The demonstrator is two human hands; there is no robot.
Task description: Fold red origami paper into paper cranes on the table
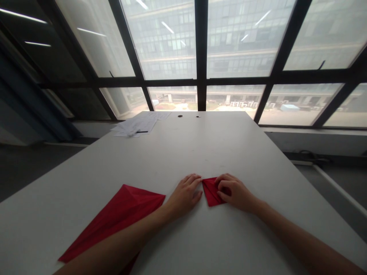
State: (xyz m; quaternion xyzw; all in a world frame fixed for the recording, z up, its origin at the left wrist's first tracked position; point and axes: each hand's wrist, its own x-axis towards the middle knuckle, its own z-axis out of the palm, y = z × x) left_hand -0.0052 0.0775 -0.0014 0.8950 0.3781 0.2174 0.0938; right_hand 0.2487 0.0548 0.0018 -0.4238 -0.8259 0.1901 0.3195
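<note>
A small red folded sheet (211,194), roughly square with crease lines, lies flat on the white table (246,152). Whether it is paper or cloth I cannot tell. My right hand (233,193) rests over its right part, with thumb and forefinger curled together in a pinch on it and hiding that side. My left hand (187,191) lies at the opposite side, fingers stretched out, their tips at the sheet's upper left corner. Under and beside my left forearm is a larger red sheet (114,214) with creases, partly covered by the arm.
Loose white papers (140,124) with a dark pen-like stick (142,131) on them are at the table's far left. Two dark round holes are near the far edge. Beyond stand large framed windows (202,57). A blue curtain (31,91) hangs at left.
</note>
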